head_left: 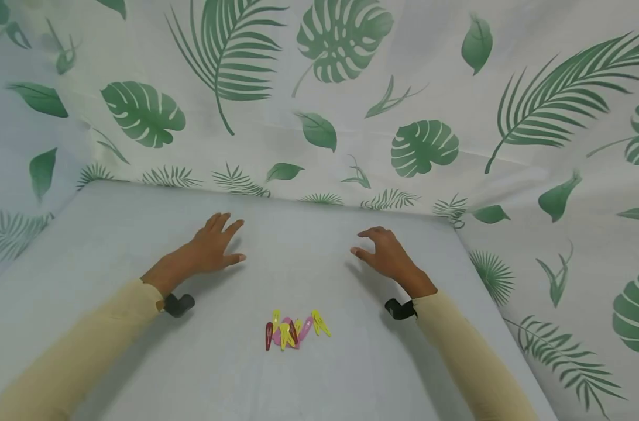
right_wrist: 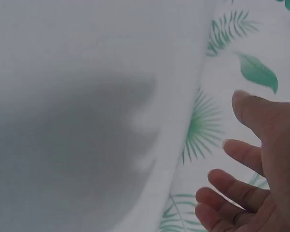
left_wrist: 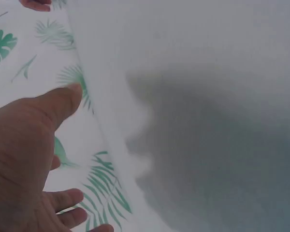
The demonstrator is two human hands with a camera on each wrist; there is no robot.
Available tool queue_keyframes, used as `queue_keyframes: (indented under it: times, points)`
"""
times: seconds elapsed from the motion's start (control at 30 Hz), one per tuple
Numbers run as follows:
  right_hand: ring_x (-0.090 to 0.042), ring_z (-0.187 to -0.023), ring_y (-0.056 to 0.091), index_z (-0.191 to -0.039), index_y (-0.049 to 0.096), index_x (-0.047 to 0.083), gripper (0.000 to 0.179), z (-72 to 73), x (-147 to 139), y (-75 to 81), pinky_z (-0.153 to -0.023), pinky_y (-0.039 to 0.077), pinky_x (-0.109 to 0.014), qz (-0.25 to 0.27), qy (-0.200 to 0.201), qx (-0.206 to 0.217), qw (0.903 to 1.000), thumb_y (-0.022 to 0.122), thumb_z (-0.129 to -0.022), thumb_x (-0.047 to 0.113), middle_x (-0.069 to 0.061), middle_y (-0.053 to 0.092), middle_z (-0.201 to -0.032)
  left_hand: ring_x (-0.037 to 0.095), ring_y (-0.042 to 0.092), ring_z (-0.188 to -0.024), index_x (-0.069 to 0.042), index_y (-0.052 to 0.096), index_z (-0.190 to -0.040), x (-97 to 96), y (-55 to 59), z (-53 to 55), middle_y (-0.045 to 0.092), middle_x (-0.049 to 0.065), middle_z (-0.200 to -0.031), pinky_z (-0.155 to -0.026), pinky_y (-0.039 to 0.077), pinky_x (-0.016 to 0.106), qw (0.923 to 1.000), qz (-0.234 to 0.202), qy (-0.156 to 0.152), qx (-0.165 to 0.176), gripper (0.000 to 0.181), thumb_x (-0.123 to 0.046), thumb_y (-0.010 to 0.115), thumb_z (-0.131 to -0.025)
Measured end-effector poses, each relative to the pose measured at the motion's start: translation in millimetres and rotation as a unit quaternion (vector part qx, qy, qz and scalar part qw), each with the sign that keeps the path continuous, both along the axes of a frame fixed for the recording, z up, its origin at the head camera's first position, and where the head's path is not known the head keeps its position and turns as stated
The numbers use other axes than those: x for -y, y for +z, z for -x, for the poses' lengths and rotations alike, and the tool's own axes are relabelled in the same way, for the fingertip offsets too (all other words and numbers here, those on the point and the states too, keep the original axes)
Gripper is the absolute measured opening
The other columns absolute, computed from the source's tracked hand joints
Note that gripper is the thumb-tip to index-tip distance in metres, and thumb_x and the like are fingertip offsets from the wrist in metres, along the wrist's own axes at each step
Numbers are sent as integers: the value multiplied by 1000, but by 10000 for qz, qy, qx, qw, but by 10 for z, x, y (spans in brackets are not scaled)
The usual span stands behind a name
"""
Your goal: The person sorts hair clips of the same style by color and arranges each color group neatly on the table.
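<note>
"Left grip (head_left: pixel 206 250), how does it stand?"

"Wide: fingers spread, thumb well apart, over the desk (head_left: pixel 298 257), beyond the clip pile (head_left: pixel 285 334) and to its left. Its black wrist device (head_left: pixel 179 305) sits left of the pile too."

"And the desk's left edge?"

"Well left of the pile, past that grip, with surface to move over between them. The far edge lies beyond the pile and both grips, against a leaf-print sheet (head_left: pixel 277 137)."

"What's in the pile?"

"Dark red, yellow and pink clips (head_left: pixel 306 328). One dark red clip (head_left: pixel 269 337) marks its left end, the middle ones overlap, and one yellow clip (head_left: pixel 316 318) closes its right end."

"Then the right grip (head_left: pixel 387 254)?"

"Beyond the pile and to its right, also wide, fingers slightly bent, the thumb apart. Desk surface stretches between both grips, and the right edge slants down past the outer side."
</note>
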State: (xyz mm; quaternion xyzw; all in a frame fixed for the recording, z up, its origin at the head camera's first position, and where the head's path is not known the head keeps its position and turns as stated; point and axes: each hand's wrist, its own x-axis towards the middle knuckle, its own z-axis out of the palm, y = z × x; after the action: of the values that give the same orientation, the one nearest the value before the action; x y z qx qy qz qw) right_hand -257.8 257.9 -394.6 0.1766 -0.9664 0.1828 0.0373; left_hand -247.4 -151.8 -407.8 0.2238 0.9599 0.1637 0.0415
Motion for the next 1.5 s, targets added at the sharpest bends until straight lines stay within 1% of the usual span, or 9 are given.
queue_keyframes:
  times: [0.13,0.27,0.53,0.67,0.87,1.0,1.17,1.33,1.5]
  points:
    - [-31,-100,59,-119,66,0,36,-68,45,-52,-83,49,-45,496,168,98,9986,70,-92,22,-15,64,-112,46,24,-133,-1,30,-150,-66,-28,-76,31,29,-144,-102,31,61,9987,-429,-144,-227,75,-32,67,-93]
    - [-19,-84,59,-114,69,2,25,-158,92,-79,-70,50,-35,940,349,308,9945,68,-92,15,-4,68,-97,44,40,-122,2,46,-140,-172,-28,-178,46,28,-130,-97,38,57,9944,-976,-344,-220,61,-26,70,-91]
    - [-13,-74,57,-112,70,4,21,-441,252,-182,-64,48,-29,1639,1001,896,9773,68,-92,12,4,66,-88,31,53,-110,0,57,-131,-341,-74,-397,59,15,-119,-87,47,46,9822,-1753,-349,573,55,-35,70,-91]
    - [-13,-73,58,-112,70,5,21,-594,330,-209,-64,47,-28,1831,1149,1301,9676,68,-92,13,5,66,-86,21,57,-96,0,62,-125,-429,-102,-523,63,5,-106,-76,50,35,9740,-2045,-548,812,48,-30,72,-89]
    - [-11,-73,58,-108,71,7,18,-777,403,-254,-64,48,-26,1808,1406,1599,9602,68,-91,10,5,66,-86,14,54,-83,-1,68,-116,-561,-159,-685,62,-3,-92,-69,49,27,9681,-2137,-628,1151,39,-22,76,-85]
    - [-11,-77,57,-108,71,8,20,-866,451,-282,-66,48,-26,1821,1727,1714,9527,68,-88,3,3,68,-95,14,55,-83,-1,69,-113,-606,-214,-771,63,-3,-92,-71,48,26,9658,-2175,-559,1295,35,-17,77,-83]
    - [-10,-81,57,-110,70,7,26,-932,448,-323,-67,49,-26,1908,1979,1733,9457,69,-85,-2,2,68,-102,15,54,-83,0,69,-113,-662,-273,-839,62,-4,-93,-71,48,27,9624,-2281,-705,1294,36,-16,78,-82]
    - [-8,-79,54,-111,68,3,29,-973,449,-395,-66,48,-24,1710,2267,1389,9487,75,-83,3,-1,65,-102,14,50,-81,0,70,-115,-746,-323,-904,58,-4,-91,-69,46,27,9650,-2166,-620,1343,39,-17,79,-81]
    - [-6,-74,48,-114,69,6,30,-1016,500,-407,-64,45,-24,1282,2130,1389,9586,75,-85,7,3,59,-96,14,46,-80,1,71,-112,-820,-336,-957,55,-3,-90,-68,43,28,9728,-1927,-525,1176,37,-14,81,-80]
